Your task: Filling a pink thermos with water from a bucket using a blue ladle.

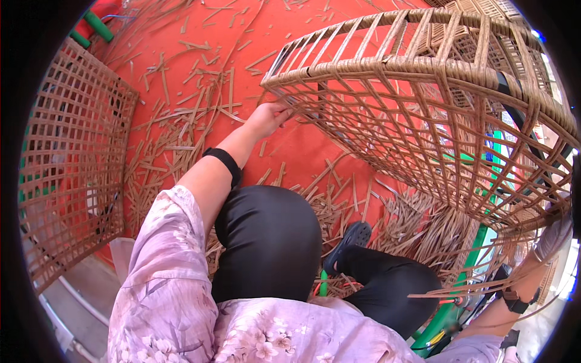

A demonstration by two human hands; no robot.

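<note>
A large woven wicker panel [423,112], an open lattice of brown strands over a dark frame, stands at the right with its rim wrapped in strands. My left hand [269,118] reaches forward to the panel's near left end, its fingers curled closed at the lower edge; the fingertips are partly hidden there. At the far right, my right hand [554,236] is by the panel's lower right part, blurred near the picture's rim, with its fingers hidden. Loose long strands [472,293] trail from beside the right hand across my right knee.
Another woven lattice panel [78,157] stands at the left. Cut strips [175,133] litter the red floor [290,157], with a thicker heap [433,224] under the right panel. More wicker pieces [484,18] are stacked at the back right. A green metal bar [439,327] runs beside my right leg.
</note>
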